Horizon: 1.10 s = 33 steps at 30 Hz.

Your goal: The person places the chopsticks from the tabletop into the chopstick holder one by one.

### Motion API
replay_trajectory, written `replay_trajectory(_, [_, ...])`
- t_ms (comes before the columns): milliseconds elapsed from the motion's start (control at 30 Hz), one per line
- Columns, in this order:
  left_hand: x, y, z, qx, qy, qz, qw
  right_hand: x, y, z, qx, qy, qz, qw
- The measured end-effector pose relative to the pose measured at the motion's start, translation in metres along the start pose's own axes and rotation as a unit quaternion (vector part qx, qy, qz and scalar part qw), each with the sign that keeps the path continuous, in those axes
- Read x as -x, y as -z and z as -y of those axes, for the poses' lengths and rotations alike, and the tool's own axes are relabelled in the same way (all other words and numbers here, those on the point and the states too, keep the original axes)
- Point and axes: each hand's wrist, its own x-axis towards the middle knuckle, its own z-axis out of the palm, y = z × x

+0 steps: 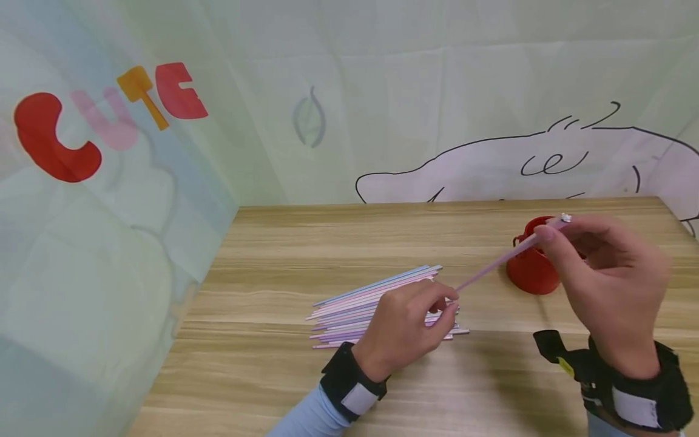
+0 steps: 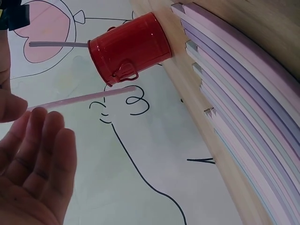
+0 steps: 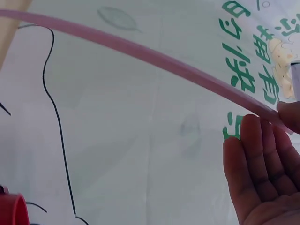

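Observation:
Stretched between my hands is a thin pinkish-purple straw-like stick (image 1: 496, 263), tilted up to the right. My left hand (image 1: 412, 321) pinches its lower end between thumb and fingers, above a bundle of similar pastel sticks (image 1: 355, 309) on the table. My right hand (image 1: 611, 279) pinches the upper end, where a small whitish tip shows. Just left of the right hand stands a small red bucket (image 1: 532, 271) with side loops, partly covered by it. In the left wrist view, one greyish stick (image 2: 58, 44) protrudes from the red bucket (image 2: 131, 47).
The wood-grain table (image 1: 262, 388) runs back to a printed cloth (image 1: 273, 121) with line drawings. Another side of the cloth with coloured letters borders the table at left. Both wrists wear black straps (image 1: 355, 385).

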Motion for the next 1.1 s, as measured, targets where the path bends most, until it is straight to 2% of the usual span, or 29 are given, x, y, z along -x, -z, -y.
replay_trajectory(200, [0.002, -0.002, 0.001, -0.017, 0.023, 0.058, 0.9979, -0.004, 0.014, -0.002, 0.034, -0.009, -0.051, 0.9981])
replay_trajectory(233, [0.003, -0.003, 0.002, -0.024, 0.027, 0.069, 0.9969, -0.005, 0.016, -0.003, 0.027, -0.008, -0.060, 0.9978])
replay_trajectory(300, [0.004, -0.004, 0.002, -0.045, 0.034, 0.094, 0.9939, -0.006, 0.019, -0.005, 0.027, 0.000, -0.079, 0.9965])
replay_trajectory(367, [0.005, -0.005, 0.003, -0.069, 0.042, 0.123, 0.9892, -0.007, 0.022, -0.005, 0.057, 0.002, -0.101, 0.9933])
replay_trajectory(433, [0.007, -0.006, 0.003, -0.093, 0.048, 0.150, 0.9832, -0.007, 0.025, -0.005, 0.104, 0.001, -0.127, 0.9864])
replay_trajectory(533, [0.009, -0.007, 0.004, -0.129, 0.056, 0.195, 0.9707, -0.006, 0.030, -0.004, 0.204, -0.023, -0.148, 0.9674])
replay_trajectory(667, [0.013, -0.011, 0.008, -0.162, 0.058, 0.239, 0.9557, -0.006, 0.037, -0.005, 0.289, -0.039, -0.141, 0.9460])
replay_trajectory(733, [0.014, -0.013, 0.009, -0.169, 0.056, 0.248, 0.9522, -0.007, 0.041, -0.006, 0.311, -0.033, -0.134, 0.9403])
replay_trajectory(800, [0.015, -0.013, 0.011, -0.171, 0.055, 0.254, 0.9504, -0.007, 0.043, -0.008, 0.314, -0.029, -0.130, 0.9402])
replay_trajectory(967, [0.015, -0.012, 0.011, -0.164, 0.072, 0.285, 0.9416, -0.006, 0.042, -0.008, 0.290, -0.034, -0.118, 0.9492])
replay_trajectory(1100, [0.016, -0.013, 0.011, -0.165, 0.083, 0.306, 0.9339, -0.006, 0.038, -0.006, 0.293, -0.065, -0.115, 0.9470])
